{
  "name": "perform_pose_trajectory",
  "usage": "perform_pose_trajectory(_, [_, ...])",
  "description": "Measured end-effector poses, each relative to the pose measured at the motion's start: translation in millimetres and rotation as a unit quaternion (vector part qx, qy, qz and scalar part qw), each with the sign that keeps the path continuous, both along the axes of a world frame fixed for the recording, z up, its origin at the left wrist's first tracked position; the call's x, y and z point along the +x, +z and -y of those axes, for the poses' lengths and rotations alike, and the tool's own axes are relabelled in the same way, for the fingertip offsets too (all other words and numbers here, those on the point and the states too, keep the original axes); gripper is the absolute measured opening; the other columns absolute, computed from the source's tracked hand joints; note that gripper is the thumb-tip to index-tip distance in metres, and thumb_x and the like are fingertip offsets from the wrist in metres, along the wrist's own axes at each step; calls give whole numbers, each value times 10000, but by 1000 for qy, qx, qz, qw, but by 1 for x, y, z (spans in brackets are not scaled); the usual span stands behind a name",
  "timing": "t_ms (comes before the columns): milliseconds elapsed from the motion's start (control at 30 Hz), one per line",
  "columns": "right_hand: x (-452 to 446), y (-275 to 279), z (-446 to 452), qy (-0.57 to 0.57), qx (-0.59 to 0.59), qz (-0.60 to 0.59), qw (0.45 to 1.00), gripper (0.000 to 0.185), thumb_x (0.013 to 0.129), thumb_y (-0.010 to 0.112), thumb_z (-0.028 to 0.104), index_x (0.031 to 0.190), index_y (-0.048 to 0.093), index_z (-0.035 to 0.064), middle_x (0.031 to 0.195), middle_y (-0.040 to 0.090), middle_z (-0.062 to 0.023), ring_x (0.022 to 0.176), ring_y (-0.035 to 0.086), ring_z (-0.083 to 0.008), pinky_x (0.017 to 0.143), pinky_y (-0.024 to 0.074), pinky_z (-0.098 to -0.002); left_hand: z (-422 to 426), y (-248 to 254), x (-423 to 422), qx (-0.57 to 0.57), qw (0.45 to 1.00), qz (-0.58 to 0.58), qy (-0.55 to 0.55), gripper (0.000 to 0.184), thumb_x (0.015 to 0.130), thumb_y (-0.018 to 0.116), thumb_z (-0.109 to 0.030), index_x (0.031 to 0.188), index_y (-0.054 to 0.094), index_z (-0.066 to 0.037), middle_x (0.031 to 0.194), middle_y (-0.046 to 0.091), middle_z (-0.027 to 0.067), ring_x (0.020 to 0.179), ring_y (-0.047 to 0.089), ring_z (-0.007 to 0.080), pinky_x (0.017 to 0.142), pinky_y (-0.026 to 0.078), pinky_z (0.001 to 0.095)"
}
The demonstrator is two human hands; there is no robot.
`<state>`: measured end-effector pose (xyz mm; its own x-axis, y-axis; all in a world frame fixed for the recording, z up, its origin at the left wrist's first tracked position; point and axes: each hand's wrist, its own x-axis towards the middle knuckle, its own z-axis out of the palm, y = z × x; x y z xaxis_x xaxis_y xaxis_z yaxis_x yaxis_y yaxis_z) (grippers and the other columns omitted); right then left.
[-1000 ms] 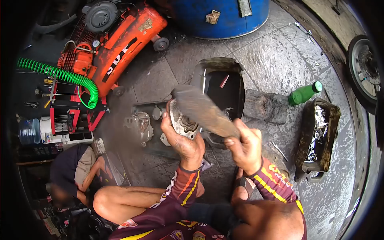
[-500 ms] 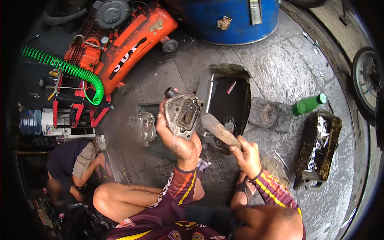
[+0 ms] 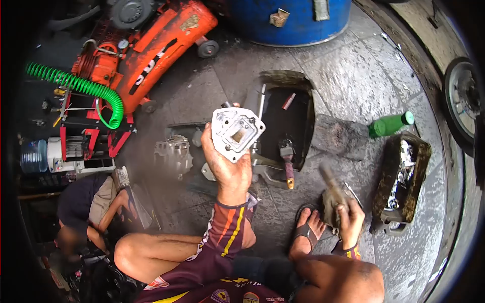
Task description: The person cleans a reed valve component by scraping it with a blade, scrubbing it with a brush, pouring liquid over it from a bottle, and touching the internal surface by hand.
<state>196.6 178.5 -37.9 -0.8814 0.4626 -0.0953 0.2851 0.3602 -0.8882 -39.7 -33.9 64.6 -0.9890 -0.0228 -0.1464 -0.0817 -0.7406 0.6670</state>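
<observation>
My left hand (image 3: 230,171) is wrapped round a cast metal housing (image 3: 236,132). Its flat, bright face is turned up, with a squarish opening in the middle and bolt holes at the edges. A dark pipe stub (image 3: 227,104) sticks out at its top. At lower right my right hand (image 3: 349,219) is closed on a flat brownish bar (image 3: 331,178), blurred by motion. A crumpled rag (image 3: 332,211) lies against that hand beside my foot; whether the fingers also grip it, I cannot tell. A paintbrush (image 3: 288,169) rests at the near edge of a dark oil pan (image 3: 314,116).
Another metal casting (image 3: 173,154) lies left of my left hand. A green bottle (image 3: 391,125), a dirty cloth (image 3: 341,137) and a second pan (image 3: 422,166) are on the right. Behind stand an orange compressor (image 3: 161,50) and a blue drum (image 3: 293,25). Another person (image 3: 83,202) crouches at left.
My right hand has moved the bar away from the housing, down and right to the rag. The housing has tilted, so its face looks brighter. The paintbrush has come into view.
</observation>
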Motion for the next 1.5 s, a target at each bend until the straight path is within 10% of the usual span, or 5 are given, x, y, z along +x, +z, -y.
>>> perform_pose_trajectory(300, [50, -10, -11, 27, 155, 188, 970, 372, 788, 733, 166, 1147, 668, 93, 1080, 565, -115, 1052, 515, -322, 919, 392, -449, -16, -24, -7, 69, 974, 147, -158, 456, 1008, 453, -439, 1306, 549, -108, 1371, 554, 115, 1127, 598, 306, 861, 528, 518])
perform_pose_trajectory(667, [-54, -6, -54, -206, 43, -114, 971, 521, 926, 641, 129, 1394, 432, 38, 1388, 481, -140, 1279, 456, -294, 1061, 367, -438, -32, -37, -9, -153, 974, -33, -162, 626, 1043, 266, -510, 1225, 561, 11, 1074, 658, 162, 988, 663, 303, 896, 545, 423])
perform_pose_trajectory(767, [-80, -21, -76, -221, 78, -138, 962, 678, 895, 699, 144, 1463, 340, 55, 1472, 382, -143, 1361, 376, -307, 1094, 332, -480, -30, -24, -16, -458, 806, -373, -39, 600, 1050, 231, -392, 1110, 632, 51, 1061, 653, 174, 1007, 613, 277, 881, 479, 370])
perform_pose_trajectory(1133, [-122, -84, -109, -207, 112, -101, 967, 944, 755, 839, 213, 1480, 277, -10, 1470, 368, -238, 1385, 343, -355, 1154, 269, -442, -9, 36, -50, -553, 527, -637, -104, 548, 1016, 359, -490, 1120, 598, -7, 1025, 633, 154, 913, 584, 327, 820, 477, 428])
perform_pose_trajectory(1500, [-167, -75, -134, -242, 113, -92, 959, 707, 796, 814, 301, 1319, 476, -33, 1203, 619, -224, 1108, 613, -314, 958, 460, -384, 49, 74, -87, -414, 811, 152, -385, 791, 933, 234, -747, 1202, 573, -84, 1025, 667, 80, 885, 675, 184, 738, 586, 403])
